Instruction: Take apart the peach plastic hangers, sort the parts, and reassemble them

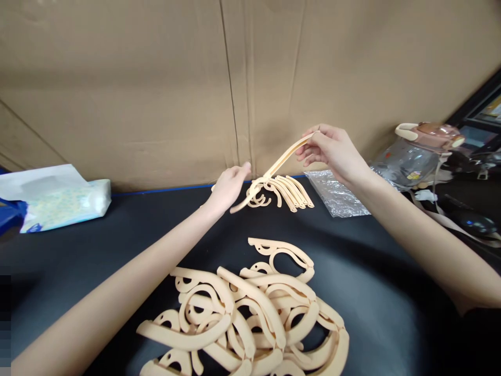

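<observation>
An unfolded beige folding hanger (287,155) is in the air over the far part of the table. My right hand (326,149) pinches the upper right end of its arm between thumb and fingers. The other arm slopes down to the lower left, beside my left hand (228,185). My left thumb points up, while the remaining fingers are hidden behind the hand, so its grip cannot be made out. Behind the raised hanger lies a row of beige hangers (295,194), partly covered by it and my left hand. Nearer to me is a loose heap of folded hangers (250,308).
A black mat (376,266) covers the table, with a cardboard wall (156,104) behind. A tissue pack (70,201) lies left. On the right are a clear plastic bag (340,196), a transparent bottle with a pink lid (410,154) and dark items (473,203).
</observation>
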`<state>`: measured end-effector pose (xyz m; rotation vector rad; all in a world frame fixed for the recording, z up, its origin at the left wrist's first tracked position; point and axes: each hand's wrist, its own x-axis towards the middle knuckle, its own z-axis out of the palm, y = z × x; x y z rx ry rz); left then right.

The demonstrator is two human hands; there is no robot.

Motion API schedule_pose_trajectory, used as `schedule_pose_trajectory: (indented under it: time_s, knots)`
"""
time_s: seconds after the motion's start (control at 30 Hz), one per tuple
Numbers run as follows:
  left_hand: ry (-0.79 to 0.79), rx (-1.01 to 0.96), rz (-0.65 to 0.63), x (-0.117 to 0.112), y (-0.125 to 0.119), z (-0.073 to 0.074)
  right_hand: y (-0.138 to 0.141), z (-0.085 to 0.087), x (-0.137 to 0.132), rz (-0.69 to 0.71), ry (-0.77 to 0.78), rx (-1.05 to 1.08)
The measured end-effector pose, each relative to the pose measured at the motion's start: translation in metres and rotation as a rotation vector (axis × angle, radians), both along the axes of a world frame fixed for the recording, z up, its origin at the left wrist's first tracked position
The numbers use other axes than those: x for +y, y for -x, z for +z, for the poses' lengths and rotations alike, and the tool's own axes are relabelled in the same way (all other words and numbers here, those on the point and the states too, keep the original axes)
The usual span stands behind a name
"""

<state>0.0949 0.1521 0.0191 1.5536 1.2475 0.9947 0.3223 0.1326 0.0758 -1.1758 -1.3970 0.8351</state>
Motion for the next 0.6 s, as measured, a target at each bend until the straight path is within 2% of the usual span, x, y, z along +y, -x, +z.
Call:
schedule_pose_trajectory:
  time_s: [0.07, 0.13, 0.23, 0.33, 0.43, 0.6]
  knots:
    - [0.068, -0.065, -0.113, -0.002, 0.002, 0.01, -0.003, -0.002, 0.001, -0.049, -0.061, -0.098]
    - [0.125, -0.126, -0.201, -0.006, 0.003, 0.02, -0.004, -0.004, 0.0, -0.136, -0.163, -0.386]
    - [0.09, -0.136, -0.161, -0.013, 0.002, 0.031, 0.002, -0.006, -0.009, -0.276, -0.333, -1.022]
    - [0.015, -0.11, -0.103, -0.022, -0.003, 0.036, 0.017, -0.009, -0.022, -0.211, -0.524, -1.441]
    - [-0.039, -0.09, -0.1, -0.03, -0.009, 0.037, 0.031, -0.013, -0.035, -0.091, -0.657, -1.58]
    - [-0.07, -0.074, -0.134, -0.036, -0.016, 0.034, 0.04, -0.019, -0.048, 0.0, -0.561, -1.616]
